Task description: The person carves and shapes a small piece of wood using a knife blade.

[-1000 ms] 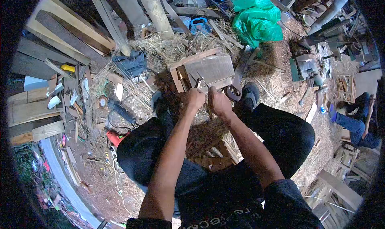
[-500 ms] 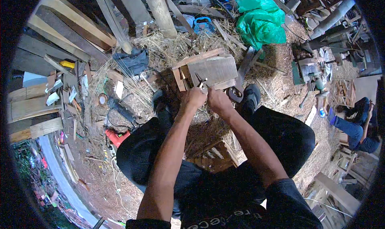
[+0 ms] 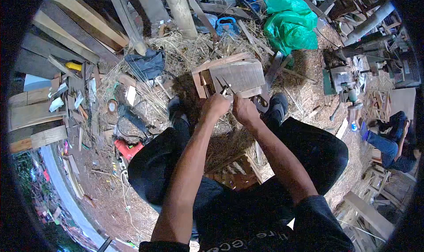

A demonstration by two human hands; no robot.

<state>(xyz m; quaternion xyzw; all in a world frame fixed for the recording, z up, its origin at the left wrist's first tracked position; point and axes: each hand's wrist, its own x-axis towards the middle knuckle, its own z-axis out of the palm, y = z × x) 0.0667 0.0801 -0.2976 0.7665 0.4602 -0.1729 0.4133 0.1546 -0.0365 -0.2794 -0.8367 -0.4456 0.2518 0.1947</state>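
My left hand [image 3: 216,106] is closed around the near end of a dark, pointed two-bladed tool [image 3: 222,82] that resembles scissors or dividers. On the tool's other side, my right hand [image 3: 245,109] is also closed, and the handles are hidden in my fingers. A small pale bit shows near my left fingertips, too small to name. The two points spread apart over a grey wooden board [image 3: 243,74], which lies on other wood pieces between my feet. Beside my right hand is a dark ring-shaped thing [image 3: 261,103].
Straw and shavings cover the ground. A red-handled power tool [image 3: 128,149] lies near my left knee. Planks [image 3: 75,27] lean at upper left. A green plastic bag [image 3: 291,24] sits beyond the board. Another person [image 3: 388,141] sits at far right, near a machine [image 3: 346,80].
The tool's two points have spread wider apart, and my hands have parted slightly. The whole view has shifted a little.
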